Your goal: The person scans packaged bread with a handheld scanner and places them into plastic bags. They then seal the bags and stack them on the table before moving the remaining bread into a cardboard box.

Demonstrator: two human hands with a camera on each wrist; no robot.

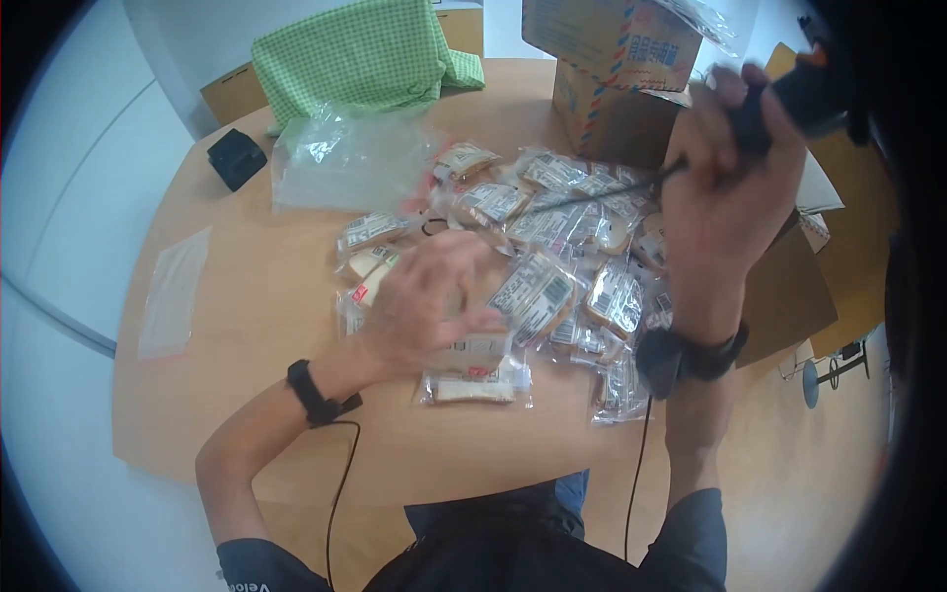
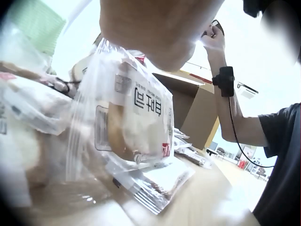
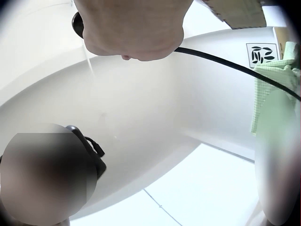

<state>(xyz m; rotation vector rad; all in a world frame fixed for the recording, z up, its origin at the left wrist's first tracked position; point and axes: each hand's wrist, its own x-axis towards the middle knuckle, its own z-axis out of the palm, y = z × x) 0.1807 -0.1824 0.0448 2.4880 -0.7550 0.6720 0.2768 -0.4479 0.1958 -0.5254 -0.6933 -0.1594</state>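
My raised right hand (image 1: 725, 187), at the upper right of the head view, has its fingers curled round a black device (image 1: 804, 94) with an orange detail. A black cable (image 1: 612, 192) runs from that hand toward the middle of the table. My left hand (image 1: 424, 301), blurred by motion, grips a clear bag of sliced bread (image 2: 141, 113) low over the table. In the left wrist view the bag stands upright below the hand, printed side out. Another bread bag (image 1: 478, 390) lies flat just under it. Several more bagged breads (image 1: 533, 296) are heaped around the left hand.
An empty clear plastic bag (image 1: 335, 163), a small black box (image 1: 237, 160) and a flat clear sheet (image 1: 176, 291) lie on the table's left. Green checked cloth (image 1: 350, 59) sits at the back. Cardboard boxes (image 1: 612, 113) stand at the back right. Wrist-camera cables (image 1: 345, 474) hang down.
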